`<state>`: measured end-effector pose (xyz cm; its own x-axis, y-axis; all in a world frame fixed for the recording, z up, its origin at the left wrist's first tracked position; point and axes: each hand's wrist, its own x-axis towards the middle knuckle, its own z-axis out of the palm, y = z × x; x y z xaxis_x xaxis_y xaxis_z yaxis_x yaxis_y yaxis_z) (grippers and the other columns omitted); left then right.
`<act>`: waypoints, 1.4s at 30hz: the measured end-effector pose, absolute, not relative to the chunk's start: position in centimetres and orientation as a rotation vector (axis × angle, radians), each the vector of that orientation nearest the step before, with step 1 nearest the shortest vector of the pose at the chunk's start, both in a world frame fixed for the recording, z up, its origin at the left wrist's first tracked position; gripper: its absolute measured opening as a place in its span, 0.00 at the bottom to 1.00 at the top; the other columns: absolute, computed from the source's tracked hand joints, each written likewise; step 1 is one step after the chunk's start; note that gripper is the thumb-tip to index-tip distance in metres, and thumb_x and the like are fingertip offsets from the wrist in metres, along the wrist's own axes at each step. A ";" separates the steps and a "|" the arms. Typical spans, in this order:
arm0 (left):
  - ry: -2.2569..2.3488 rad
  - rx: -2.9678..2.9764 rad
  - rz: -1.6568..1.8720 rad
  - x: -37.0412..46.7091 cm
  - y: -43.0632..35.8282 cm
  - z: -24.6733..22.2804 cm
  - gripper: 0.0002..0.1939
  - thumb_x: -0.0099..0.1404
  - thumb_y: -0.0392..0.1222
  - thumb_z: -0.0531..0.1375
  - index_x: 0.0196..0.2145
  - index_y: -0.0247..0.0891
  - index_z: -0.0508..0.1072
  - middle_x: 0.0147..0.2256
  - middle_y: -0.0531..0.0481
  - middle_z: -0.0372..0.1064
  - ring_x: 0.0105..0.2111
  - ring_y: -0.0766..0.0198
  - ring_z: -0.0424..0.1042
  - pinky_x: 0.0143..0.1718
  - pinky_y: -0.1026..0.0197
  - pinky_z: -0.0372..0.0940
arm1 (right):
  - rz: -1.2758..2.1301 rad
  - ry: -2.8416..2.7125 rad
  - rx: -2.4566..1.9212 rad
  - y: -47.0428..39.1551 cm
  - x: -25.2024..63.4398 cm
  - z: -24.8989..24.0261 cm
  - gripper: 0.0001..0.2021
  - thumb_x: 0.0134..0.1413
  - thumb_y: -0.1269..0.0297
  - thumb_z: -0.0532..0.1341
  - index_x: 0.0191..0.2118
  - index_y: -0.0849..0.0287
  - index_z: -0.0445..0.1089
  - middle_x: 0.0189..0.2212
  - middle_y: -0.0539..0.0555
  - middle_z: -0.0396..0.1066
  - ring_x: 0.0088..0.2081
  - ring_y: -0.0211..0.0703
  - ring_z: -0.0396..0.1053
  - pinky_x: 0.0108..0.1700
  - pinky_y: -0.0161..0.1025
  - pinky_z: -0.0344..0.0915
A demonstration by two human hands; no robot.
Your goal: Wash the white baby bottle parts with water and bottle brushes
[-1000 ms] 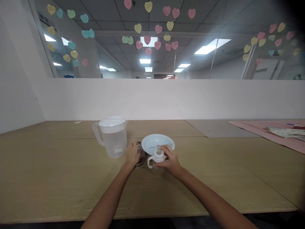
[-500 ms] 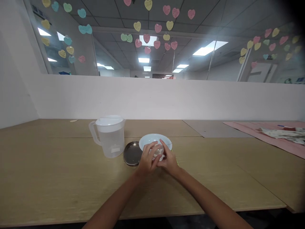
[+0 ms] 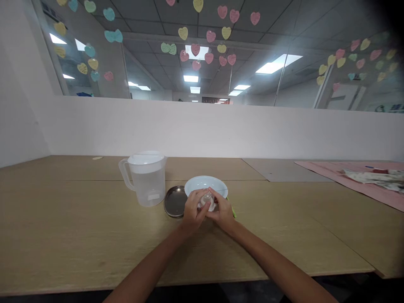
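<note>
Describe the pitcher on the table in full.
The pitcher looks like translucent, colourless plastic. It stands upright on the table, with a whitish lid on top, a loop handle pointing left and a small spout at the right. A pale label sits low on its front. I cannot tell whether it holds liquid. The left hand and right hand are away from it.

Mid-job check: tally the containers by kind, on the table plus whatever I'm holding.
Pitcher: 1
Metal dish: 1
Bowl: 1
Bottle, between the left hand and right hand, partly hidden: 1
Total: 4
</note>
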<state>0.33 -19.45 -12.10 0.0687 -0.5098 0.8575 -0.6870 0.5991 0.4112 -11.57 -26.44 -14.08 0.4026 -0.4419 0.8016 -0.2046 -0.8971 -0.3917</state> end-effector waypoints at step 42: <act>-1.865 1.231 0.538 1.7 -19.9 -13.4 0.34 0.55 0.52 0.56 0.56 0.35 0.52 0.38 0.45 0.67 0.38 0.59 0.66 0.41 0.56 0.61 | -1.516 0.869 -2.037 -29.2 -12.7 -12.2 0.21 0.48 0.67 0.54 0.51 0.55 0.62 0.53 0.57 0.56 0.47 0.45 0.61 0.46 0.43 0.61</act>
<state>1.75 -19.90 -13.43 -0.1874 -0.5490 0.8145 -0.8986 0.4308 0.0837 -12.70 -29.20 -12.21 0.1956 -0.7158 0.6704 -0.2162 -0.6982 -0.6825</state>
